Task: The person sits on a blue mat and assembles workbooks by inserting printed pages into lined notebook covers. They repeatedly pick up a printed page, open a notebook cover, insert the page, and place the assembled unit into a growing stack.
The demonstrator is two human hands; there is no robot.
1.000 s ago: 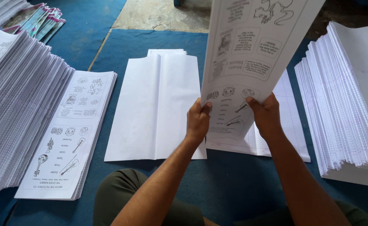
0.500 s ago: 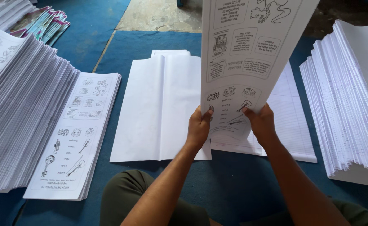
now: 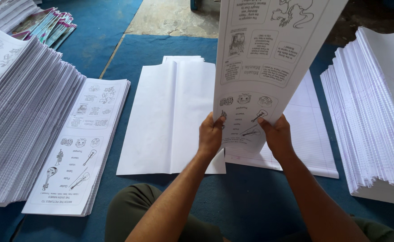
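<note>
The left hand and the right hand both held the bottom edge of a long printed sheet, with each grip pinched shut on the paper, thumbs in front and fingers behind. The sheet stood up in the air in front of the person, over the blue mat. It had little drawings of music instruments and boxes of writing on it. Compared with a second earlier, the sheet had hardly moved; the hands had come just a bit closer together and sat a little higher on its bottom edge, so it seemed the person was still looking it over or getting it straight. Under it lay a blank folded white sheet and a lined sheet, side by side on the mat. To the left was a pile of the same printed sheets, beside a tall fanned stack. A big stack of lined paper stood at the right.
</note>
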